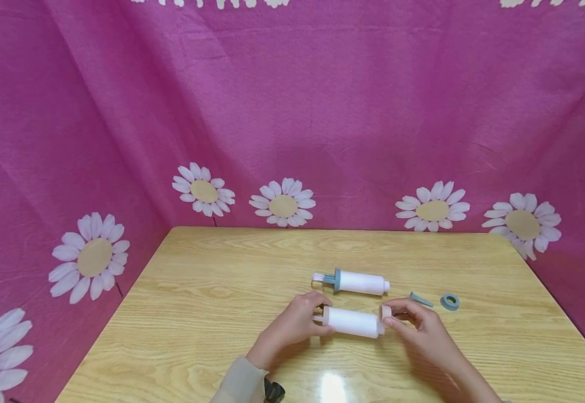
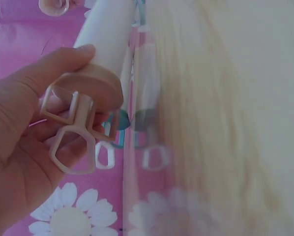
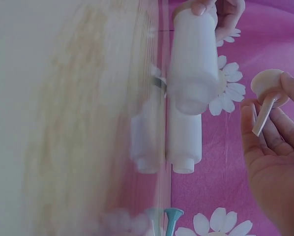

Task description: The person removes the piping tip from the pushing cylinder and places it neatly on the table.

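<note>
My left hand [image 1: 297,320] grips a white syringe-like barrel [image 1: 353,323] around its beige collar [image 2: 100,86]. From that collar stick out side loops and a ring-shaped plunger handle [image 2: 73,152], plain in the left wrist view. The barrel's narrow tip points right. Close to this tip, my right hand [image 1: 425,330] pinches a beige nozzle [image 3: 269,88] between thumb and fingers. It has a round base and a slim spout. In the right wrist view the nozzle is apart from the barrel, its spout slanting toward the palm.
Behind the hands lies a second white syringe [image 1: 362,283] with a teal collar and pale ring handle. To its right are a teal nozzle [image 1: 421,300] and a teal ring [image 1: 450,301]. All lie on a wooden table [image 1: 232,268] backed by a pink flowered cloth [image 1: 322,112].
</note>
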`<state>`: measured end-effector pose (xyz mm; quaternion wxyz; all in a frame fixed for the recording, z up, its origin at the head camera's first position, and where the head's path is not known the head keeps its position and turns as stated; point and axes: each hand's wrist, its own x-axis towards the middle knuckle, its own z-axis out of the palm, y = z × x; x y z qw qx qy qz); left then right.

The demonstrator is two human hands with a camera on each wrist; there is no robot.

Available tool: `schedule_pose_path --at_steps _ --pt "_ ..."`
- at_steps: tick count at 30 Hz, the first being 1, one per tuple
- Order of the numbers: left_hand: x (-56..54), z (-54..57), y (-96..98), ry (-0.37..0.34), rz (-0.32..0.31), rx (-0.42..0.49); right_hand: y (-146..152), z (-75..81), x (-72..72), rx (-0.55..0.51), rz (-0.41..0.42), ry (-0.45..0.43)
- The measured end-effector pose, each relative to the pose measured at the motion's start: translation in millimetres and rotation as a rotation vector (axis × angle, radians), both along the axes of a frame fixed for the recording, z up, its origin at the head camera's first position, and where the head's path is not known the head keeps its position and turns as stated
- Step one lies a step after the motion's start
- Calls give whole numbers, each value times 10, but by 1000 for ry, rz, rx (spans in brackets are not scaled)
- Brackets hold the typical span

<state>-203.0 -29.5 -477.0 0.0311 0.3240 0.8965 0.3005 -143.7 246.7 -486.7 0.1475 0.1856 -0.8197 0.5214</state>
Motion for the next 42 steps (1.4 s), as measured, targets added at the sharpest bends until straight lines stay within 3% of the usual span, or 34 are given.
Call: schedule_pose_path --at_steps 10,24,29,33,38,42 --pt "-37 -65 62 -75 7 1 -32 1 2 59 3 -20" --pt "-79 -102 73 -41 4 -42 -80 34 6 93 29 -46" --pt "-41 -75 64 17 6 -28 -82 30 -2 105 24 -63" --pt "44 -18 56 70 2 80 -100 23 -14 97 33 -53" --pt "159 45 94 222 -78 285 -141 20 -20 89 34 -48" --pt "215 60 134 343 -116 355 -189 22 -20 71 44 -58"
